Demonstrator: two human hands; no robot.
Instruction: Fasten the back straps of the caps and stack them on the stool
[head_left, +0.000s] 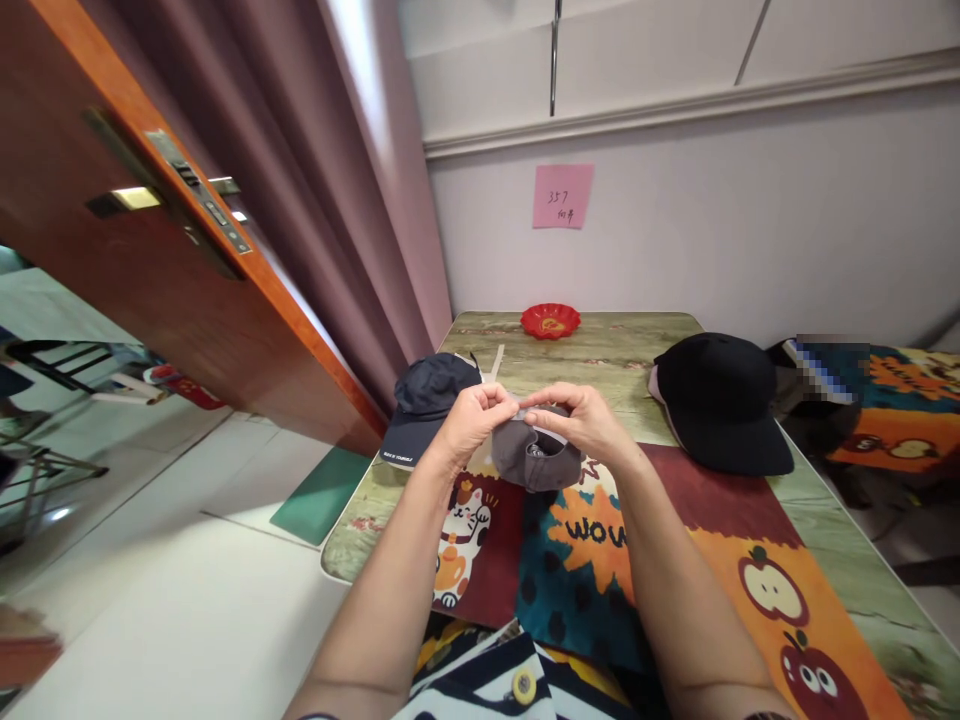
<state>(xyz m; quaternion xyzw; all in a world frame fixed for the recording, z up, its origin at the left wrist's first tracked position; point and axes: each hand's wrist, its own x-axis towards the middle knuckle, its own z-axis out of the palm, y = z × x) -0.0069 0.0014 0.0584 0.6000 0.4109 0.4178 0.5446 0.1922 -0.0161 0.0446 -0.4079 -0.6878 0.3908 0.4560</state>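
Observation:
A grey cap [514,455] hangs between my hands over the printed mat, its back opening facing me. My left hand [474,420] is closed in a pinch at the cap's upper left edge. On the upper right, my right hand [581,418] grips the same edge between thumb and fingers. The fingertips of both hands nearly meet. Just left of my left hand rests a navy cap [433,385] with small white lettering on its brim. A pale narrow strip [496,360] sticks up behind my left hand; what it belongs to is unclear.
A black cap [716,395] lies at the table's right side. At the back stands a red scalloped dish [551,320]. The colourful mat [559,590] covers the near part of the wood-patterned table [622,345]. A door [247,300] stands at left, beside a curtain [337,200].

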